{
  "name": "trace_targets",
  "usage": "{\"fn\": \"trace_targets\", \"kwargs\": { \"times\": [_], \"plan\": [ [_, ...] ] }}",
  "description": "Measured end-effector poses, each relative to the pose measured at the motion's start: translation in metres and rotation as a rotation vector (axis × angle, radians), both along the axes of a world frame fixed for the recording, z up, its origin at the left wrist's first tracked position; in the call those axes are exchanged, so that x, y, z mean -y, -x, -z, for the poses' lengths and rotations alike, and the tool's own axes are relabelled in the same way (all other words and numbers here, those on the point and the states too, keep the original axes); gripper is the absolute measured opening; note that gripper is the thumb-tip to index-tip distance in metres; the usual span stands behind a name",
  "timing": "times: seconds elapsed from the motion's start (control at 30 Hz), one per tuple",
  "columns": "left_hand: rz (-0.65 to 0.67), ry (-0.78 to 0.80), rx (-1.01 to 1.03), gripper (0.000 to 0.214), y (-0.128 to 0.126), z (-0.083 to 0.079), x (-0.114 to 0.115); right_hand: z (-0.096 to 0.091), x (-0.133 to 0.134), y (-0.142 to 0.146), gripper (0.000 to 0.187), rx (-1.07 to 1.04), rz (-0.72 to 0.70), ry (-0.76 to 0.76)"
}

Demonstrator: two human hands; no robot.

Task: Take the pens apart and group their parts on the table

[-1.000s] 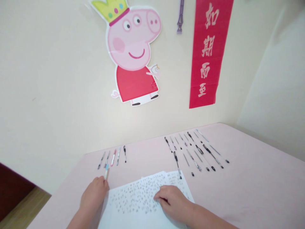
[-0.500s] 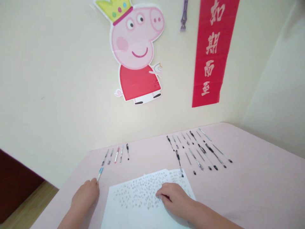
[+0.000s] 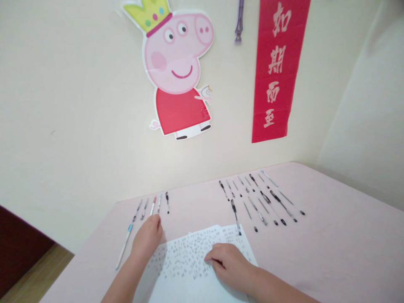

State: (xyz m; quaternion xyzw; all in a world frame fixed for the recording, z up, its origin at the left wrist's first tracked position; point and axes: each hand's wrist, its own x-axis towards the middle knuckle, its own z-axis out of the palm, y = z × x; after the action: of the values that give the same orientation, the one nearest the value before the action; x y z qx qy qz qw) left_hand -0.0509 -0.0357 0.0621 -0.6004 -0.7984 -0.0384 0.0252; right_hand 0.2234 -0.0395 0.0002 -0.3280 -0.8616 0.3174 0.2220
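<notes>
My left hand (image 3: pixel 147 236) is closed, its fingertips over the lower ends of a pink-and-white pen (image 3: pixel 153 205) and a light blue-and-white pen (image 3: pixel 159 203). The fingers hide whether it grips either one. Beside my left wrist, a white pen with a blue top (image 3: pixel 125 244) lies slanted on the table. My right hand (image 3: pixel 230 265) rests curled on a handwritten paper sheet (image 3: pixel 179 252), with nothing visible in its fingers. A grey pen (image 3: pixel 137 210), a second grey pen (image 3: pixel 144 209) and a black-capped pen (image 3: pixel 167 202) lie in the same row.
Two rows of pens and refills lie at the right, among them a black pen (image 3: pixel 283 205). One black-gripped pen (image 3: pixel 235 215) overlaps the paper's top edge. The pink table (image 3: pixel 331 252) meets a wall bearing a pig cutout (image 3: pixel 181 109) and a red banner (image 3: pixel 279 84).
My left hand has let go of the blue-topped white pen, leaving it on the table, and moved right and up to the row of pens. My right hand has stayed on the paper.
</notes>
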Motion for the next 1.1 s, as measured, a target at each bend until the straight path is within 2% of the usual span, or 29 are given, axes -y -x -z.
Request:
{"fn": "trace_targets", "kwargs": {
  "times": [0.13,0.27,0.37,0.47,0.67,0.87,0.97,1.1],
  "plan": [
    [0.266,-0.016,0.146,0.017,-0.091,-0.004,-0.027,0.0,-0.001,0.0,0.03,-0.006,-0.009,0.002],
    [0.47,0.041,0.173,0.016,-0.169,0.002,-0.047,0.002,-0.003,0.001,0.031,-0.04,-0.04,0.012],
    [0.493,0.124,0.16,0.036,-0.209,0.008,-0.059,0.005,-0.003,0.001,0.028,-0.071,-0.037,0.004],
    [0.448,0.231,0.105,0.044,-0.23,0.009,-0.069,0.005,-0.003,0.002,0.027,-0.129,-0.001,0.008],
    [0.464,0.301,0.071,0.034,-0.233,0.008,-0.078,0.006,-0.003,0.001,0.023,-0.064,0.02,-0.013],
    [0.469,0.224,0.098,0.034,-0.221,0.005,-0.07,-0.001,-0.001,0.0,0.028,-0.058,-0.027,-0.011],
    [0.412,0.097,0.115,0.033,-0.197,0.0,-0.058,-0.004,-0.001,-0.001,0.032,-0.04,-0.045,0.015],
    [0.243,0.036,0.07,0.031,-0.135,-0.002,-0.04,-0.005,-0.001,-0.002,0.031,-0.016,-0.015,0.014]
  ]
}}
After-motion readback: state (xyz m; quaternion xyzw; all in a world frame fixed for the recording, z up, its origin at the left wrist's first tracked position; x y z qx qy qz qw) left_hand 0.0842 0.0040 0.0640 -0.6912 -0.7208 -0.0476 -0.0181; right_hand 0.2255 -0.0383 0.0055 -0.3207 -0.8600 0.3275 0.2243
